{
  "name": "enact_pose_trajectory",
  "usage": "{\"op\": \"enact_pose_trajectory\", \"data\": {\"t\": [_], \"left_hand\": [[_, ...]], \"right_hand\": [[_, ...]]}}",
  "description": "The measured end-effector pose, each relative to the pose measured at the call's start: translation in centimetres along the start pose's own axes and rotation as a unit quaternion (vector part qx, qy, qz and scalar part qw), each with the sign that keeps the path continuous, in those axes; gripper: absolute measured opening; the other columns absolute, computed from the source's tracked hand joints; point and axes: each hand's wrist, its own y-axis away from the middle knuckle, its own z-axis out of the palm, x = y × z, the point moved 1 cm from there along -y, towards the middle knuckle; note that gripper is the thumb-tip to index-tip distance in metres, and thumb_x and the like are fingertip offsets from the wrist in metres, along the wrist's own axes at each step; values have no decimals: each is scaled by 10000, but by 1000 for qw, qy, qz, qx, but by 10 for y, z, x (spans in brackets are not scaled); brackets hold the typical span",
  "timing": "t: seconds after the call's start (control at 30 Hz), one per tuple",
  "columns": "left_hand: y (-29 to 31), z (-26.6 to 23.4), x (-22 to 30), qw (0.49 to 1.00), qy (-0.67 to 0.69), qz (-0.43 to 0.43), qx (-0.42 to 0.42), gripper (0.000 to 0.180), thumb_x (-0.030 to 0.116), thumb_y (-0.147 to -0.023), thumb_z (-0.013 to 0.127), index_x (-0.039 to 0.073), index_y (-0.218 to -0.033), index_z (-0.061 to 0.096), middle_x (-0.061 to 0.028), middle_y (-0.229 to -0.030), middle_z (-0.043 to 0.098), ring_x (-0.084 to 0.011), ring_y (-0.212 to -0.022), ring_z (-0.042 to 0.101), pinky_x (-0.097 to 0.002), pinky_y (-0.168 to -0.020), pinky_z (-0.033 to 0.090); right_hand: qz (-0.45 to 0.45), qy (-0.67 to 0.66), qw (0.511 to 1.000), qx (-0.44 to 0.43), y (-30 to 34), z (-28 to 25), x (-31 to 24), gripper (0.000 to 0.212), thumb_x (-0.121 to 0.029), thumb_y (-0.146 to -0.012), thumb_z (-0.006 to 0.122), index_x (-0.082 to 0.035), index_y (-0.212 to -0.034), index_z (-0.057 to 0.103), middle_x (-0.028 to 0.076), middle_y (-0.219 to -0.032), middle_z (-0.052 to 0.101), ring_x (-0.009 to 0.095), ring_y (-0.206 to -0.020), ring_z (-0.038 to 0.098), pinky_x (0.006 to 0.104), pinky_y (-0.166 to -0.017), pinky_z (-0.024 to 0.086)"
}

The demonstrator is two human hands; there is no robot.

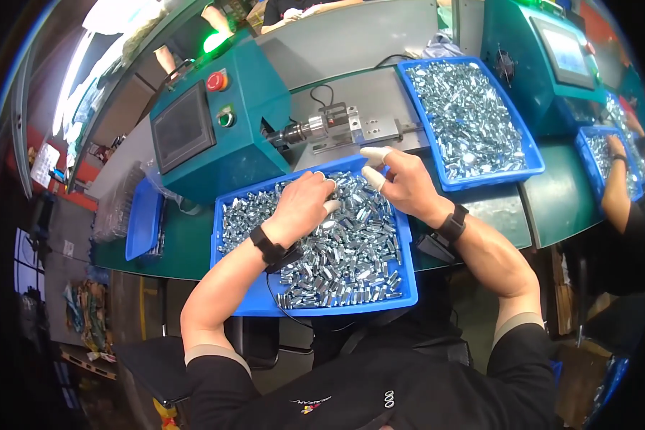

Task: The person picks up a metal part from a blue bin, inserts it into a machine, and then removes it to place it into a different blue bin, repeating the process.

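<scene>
A smooth dark-green worktop [190, 240] carried a boxy teal metal machine [254, 89] toward its far edge, a flat dark screen set in the machine's sloping face. Close in front of it, a wide rectangular blue plastic tray [259, 299] reached past the worktop's near edge, its near-left corner bare. To the right, a second, deep blue plastic tray [489, 179] stood farther back, heaped with glinting metal; in front of it a pale, worn stretch ran open to the worktop's near edge. Bare green also showed between the wide tray's left edge and a narrow, tilted blue plastic tray [143, 222].

A person's two hands worked apart above the wide tray. The left hand [301, 204] bent over its far half, fingers curled; whether they gripped a piece could not be told. The right hand [412, 188] reached over the far-right corner, thumb and forefinger spread. A round-bodied, polished steel spindle [301, 132] jutted from the machine beyond the far edge. Black wristbands [451, 223] circled both wrists. Matte, pale finger covers [375, 178] capped fingertips. Short, shiny, faceted silver metal pieces [351, 258] lay jumbled inside the wide tray.
</scene>
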Motion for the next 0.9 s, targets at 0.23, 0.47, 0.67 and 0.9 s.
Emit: {"op": "enact_pose_trajectory", "data": {"t": [0.23, 0.47, 0.67, 0.9], "left_hand": [[-8, 2, -10, 999, -39, -7, -30, 182, 144, -899, 811, 68, -1055, 755, -125, -958, 717, -375, -961, 675, -490, -853, 552], [-44, -44, 8, 995, 40, 31, 91, 170, 90, -913, 800, 63, -1080, 783, -130, -982, 743, -355, -955, 707, -453, -838, 564], [-117, -51, -8, 984, 54, 37, 168, 161, 86, -934, 793, 64, -1093, 794, -125, -984, 742, -330, -933, 701, -433, -827, 560], [-138, -32, -23, 988, 24, 35, 146, 156, 106, -936, 800, 67, -1086, 798, -108, -948, 719, -314, -909, 669, -420, -809, 536]], "right_hand": [[10, -47, 998, 35, 3, -4, 9, 305, -116, -976, 798, -47, -1270, 759, 132, -991, 769, 232, -775, 731, 334, -672, 577], [8, -55, 998, 26, 7, -6, -8, 224, -152, -955, 797, -51, -1151, 757, 147, -935, 741, 352, -833, 734, 445, -741, 589], [0, -33, 999, 27, 10, -2, -4, 237, -144, -943, 811, -57, -1157, 758, 154, -938, 743, 361, -839, 734, 448, -734, 585], [-14, -28, 999, 44, 9, -2, -4, 246, -104, -922, 830, -52, -1154, 763, 164, -916, 741, 365, -806, 728, 438, -708, 580]]}}
